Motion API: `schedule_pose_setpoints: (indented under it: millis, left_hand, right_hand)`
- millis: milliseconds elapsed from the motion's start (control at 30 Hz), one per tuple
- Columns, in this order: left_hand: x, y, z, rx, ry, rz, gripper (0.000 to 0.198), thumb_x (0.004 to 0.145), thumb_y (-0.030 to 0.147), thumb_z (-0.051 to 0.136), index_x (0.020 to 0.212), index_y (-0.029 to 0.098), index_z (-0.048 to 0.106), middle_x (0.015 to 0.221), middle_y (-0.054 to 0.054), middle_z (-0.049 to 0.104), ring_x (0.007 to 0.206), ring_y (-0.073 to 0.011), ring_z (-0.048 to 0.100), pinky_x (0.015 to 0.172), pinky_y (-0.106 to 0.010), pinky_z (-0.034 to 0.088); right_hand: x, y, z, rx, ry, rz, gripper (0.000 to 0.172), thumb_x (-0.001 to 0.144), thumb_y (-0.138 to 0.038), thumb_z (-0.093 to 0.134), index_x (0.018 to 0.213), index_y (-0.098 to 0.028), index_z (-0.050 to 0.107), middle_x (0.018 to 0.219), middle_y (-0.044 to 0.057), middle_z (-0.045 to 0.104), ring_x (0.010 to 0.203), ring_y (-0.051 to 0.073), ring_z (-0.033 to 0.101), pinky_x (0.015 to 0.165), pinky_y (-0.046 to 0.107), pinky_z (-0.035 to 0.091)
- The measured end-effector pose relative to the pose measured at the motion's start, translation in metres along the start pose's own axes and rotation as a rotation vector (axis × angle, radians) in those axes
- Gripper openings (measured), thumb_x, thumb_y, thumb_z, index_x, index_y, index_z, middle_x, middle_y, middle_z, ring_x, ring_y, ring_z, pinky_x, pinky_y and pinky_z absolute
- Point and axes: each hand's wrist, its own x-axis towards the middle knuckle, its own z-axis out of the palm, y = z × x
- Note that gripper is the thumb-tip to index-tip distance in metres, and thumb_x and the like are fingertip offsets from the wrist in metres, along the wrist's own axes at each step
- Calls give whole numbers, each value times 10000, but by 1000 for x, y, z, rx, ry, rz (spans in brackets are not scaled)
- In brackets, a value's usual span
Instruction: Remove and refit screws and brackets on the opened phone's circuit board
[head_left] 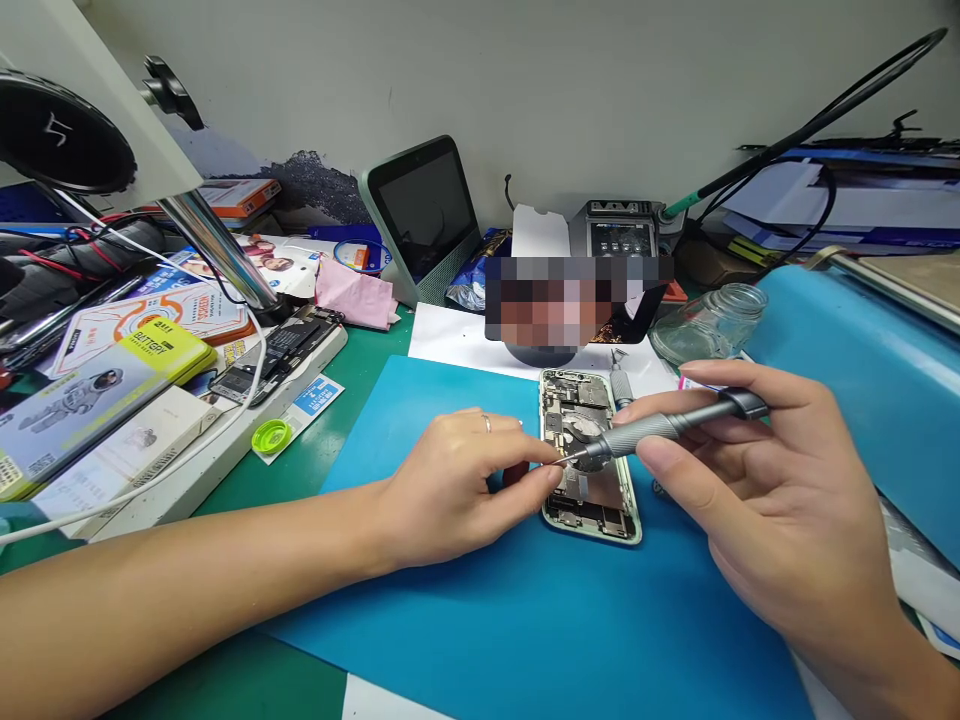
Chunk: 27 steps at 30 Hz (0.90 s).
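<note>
My right hand point(795, 500) holds a grey screwdriver point(649, 432) with a knurled handle between thumb and fingers, its thin shaft pointing left. My left hand point(480, 480), with a ring on one finger, pinches at the screwdriver's tip with thumb and forefinger. Whether a tiny part is caught there is too small to tell. Beneath the tip lies an opened smartphone point(589, 500) with a pale green frame, its inner parts exposed. Behind the right fingers, a second slim grey tool point(620, 385) lies by the phone's upper right edge, partly hidden.
Under the phone spreads a blue mat point(450, 620). At left are a yellow battery box point(105, 400), another opened phone point(277, 355) and a green cap point(271, 436). A tablet-like display point(424, 205), a glass jar point(709, 325) and a blurred-out patch stand behind. A metal post point(221, 250) rises at left.
</note>
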Motion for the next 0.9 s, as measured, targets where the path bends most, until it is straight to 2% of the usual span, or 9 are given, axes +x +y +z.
schedule_pose_setpoints:
  millis: [200,600,767,900]
  left_hand:
    - [-1,1,-1,7,-14,-29,156,1005,162,632,987,141,786,670,8,697,579,-112,580,630,-245,426]
    - [-1,2,-1,-12,8,-38,154,984,145,644,948,129,792,646,2,692,567,-110,599,616,-231,440]
    - [-1,3,-2,-22,33,-71,189,971,137,629,857,138,780,611,10,674,534,-96,567,577,-216,428]
    - [0,4,-1,-34,34,-66,176,957,130,629,864,138,779,609,14,673,524,-91,558,574,-211,433]
  right_hand:
    - [0,0,0,19,6,-9,392,883,-235,789,1209,-327,591,939,-2,789,808,182,779,567,228,650]
    - [2,-3,0,-11,20,-50,399,874,-176,791,1197,-309,596,957,-13,790,826,159,777,642,228,674]
    - [1,-2,1,-27,32,-63,392,875,-168,785,1191,-300,594,954,-5,782,829,165,781,616,234,674]
    - [3,-1,1,-28,33,-71,407,866,-174,792,1199,-309,600,965,-5,780,847,178,785,636,258,687]
